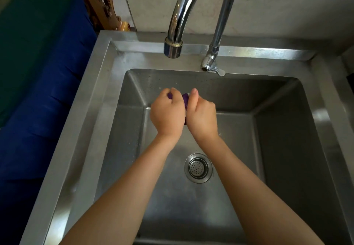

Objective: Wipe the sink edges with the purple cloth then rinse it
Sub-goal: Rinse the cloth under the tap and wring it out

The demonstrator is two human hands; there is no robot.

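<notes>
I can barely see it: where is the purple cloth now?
Head view, centre: the purple cloth is bunched between the left hand and right hand, over the sink, below the faucet spout.

Brushed, dull steel sink [107, 76]; mirror-glossy chrome tap [180, 14]; soft purple cloth [185, 99]; perforated metal strainer [198, 168]

both hands, left hand [167, 113] and right hand [202, 115], clench the bunched purple cloth [185, 99] between them over the steel sink [99, 99], below the tap spout [172, 49], far of the drain [198, 168].
</notes>
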